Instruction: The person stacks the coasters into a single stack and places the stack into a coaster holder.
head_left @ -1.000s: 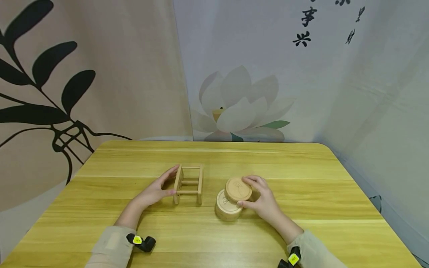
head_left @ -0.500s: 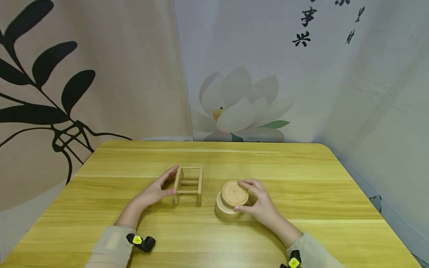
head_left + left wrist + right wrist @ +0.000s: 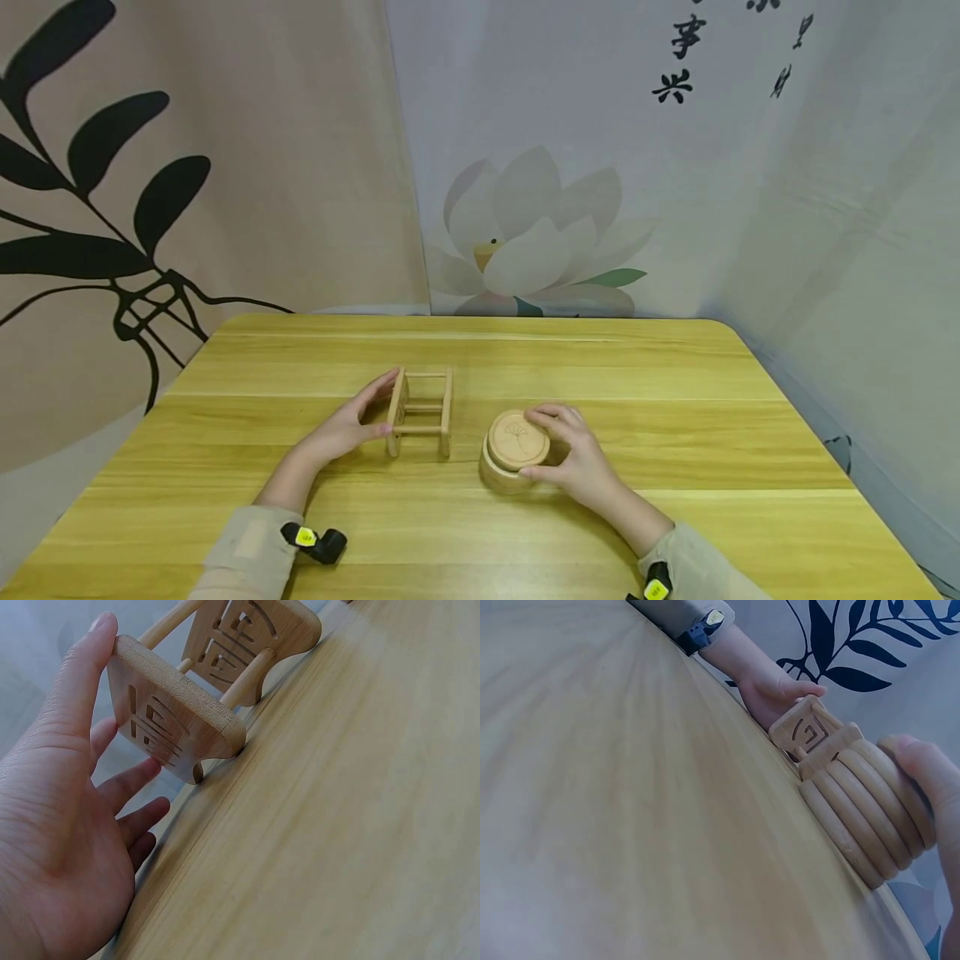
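Pinching a wooden disc (image 3: 517, 440) with the right hand (image 3: 573, 461), slightly off-centre over the stack (image 3: 501, 479) on the table (image 3: 675, 375), perhaps touching it. Holding the wooden rack (image 3: 446, 417) by one side panel (image 3: 161, 727) with the left hand (image 3: 335, 432).

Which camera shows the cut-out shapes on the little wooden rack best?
The left wrist view, because the wooden rack is close there and its side panels' cut-out lines show clearly. The head view shows it from above, mostly rods and panel edges. In the right wrist view it's smaller, partly behind the wooden discs.
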Motion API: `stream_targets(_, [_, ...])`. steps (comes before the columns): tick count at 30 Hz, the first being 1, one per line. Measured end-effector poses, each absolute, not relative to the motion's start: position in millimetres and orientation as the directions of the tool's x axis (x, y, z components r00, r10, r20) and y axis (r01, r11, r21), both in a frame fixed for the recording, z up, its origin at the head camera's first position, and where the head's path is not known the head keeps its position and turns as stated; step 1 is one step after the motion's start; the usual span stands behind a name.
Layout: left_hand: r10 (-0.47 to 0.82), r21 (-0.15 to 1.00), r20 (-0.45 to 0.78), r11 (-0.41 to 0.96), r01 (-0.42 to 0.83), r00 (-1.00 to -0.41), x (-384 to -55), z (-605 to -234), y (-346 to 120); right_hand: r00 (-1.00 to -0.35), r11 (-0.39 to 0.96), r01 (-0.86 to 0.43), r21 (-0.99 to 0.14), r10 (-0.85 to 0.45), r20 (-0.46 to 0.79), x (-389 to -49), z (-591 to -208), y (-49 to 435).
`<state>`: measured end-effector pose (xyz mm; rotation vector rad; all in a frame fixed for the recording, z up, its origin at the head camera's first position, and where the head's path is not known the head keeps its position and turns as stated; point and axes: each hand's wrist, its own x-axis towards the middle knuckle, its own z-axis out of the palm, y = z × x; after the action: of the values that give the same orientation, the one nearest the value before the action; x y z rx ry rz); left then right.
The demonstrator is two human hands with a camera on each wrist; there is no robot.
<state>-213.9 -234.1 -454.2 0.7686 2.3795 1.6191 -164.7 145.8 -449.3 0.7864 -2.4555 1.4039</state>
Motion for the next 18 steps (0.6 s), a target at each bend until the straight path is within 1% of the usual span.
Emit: stream_targets(18, [0.489,0.908,0.142,0.282,0.310,-0.860,-215.0,-455.3,-234.3,-0.832,0.420,-0.545,-0.726,-0.374,0.409,-162.7,-448.9,142.8])
